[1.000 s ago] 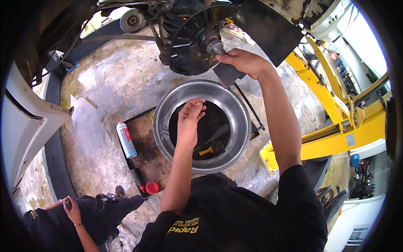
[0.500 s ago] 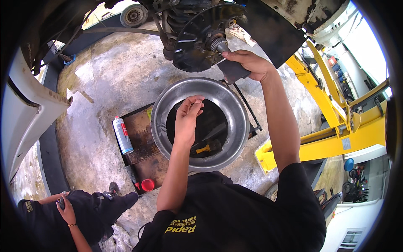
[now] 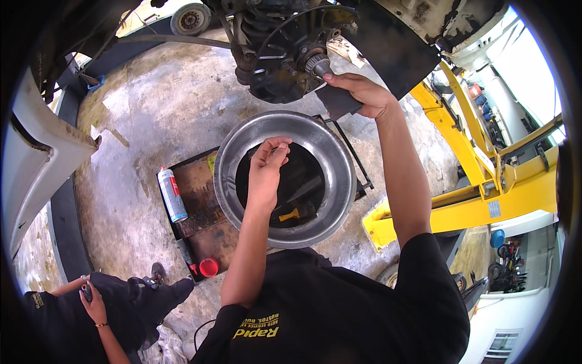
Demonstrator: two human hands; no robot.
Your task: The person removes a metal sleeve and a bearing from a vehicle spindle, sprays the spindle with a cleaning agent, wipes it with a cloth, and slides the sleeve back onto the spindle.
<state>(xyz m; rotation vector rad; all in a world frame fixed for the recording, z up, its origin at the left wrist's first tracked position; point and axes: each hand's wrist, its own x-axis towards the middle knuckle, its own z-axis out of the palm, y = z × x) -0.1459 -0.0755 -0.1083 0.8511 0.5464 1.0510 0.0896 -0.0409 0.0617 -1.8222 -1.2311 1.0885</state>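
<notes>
My right hand (image 3: 367, 97) is closed on a dark grey sheet of sandpaper (image 3: 337, 103), which hangs below the fingers. Its thumb reaches the end of the wheel spindle (image 3: 317, 64), which juts out from the round, dark backing plate (image 3: 276, 79) under the raised vehicle. Over the metal basin (image 3: 225, 176) is my left hand (image 3: 267, 173), its fingertips pinched together; whatever they hold, if anything, cannot be made out. Inside the basin, a brush with a yellow ferrule (image 3: 289, 215) lies in dark liquid.
The basin stands on a low brown board (image 3: 203, 206) with a spray can (image 3: 173, 194) and a red cap (image 3: 208, 267). A yellow lift arm (image 3: 473, 206) extends at right. Another person (image 3: 109, 309) is at lower left, near a white vehicle panel (image 3: 48, 139).
The view has shifted slightly, moving the basin and can a little to the left in the picture. My left hand has barely moved; my right hand keeps the sandpaper at the spindle.
</notes>
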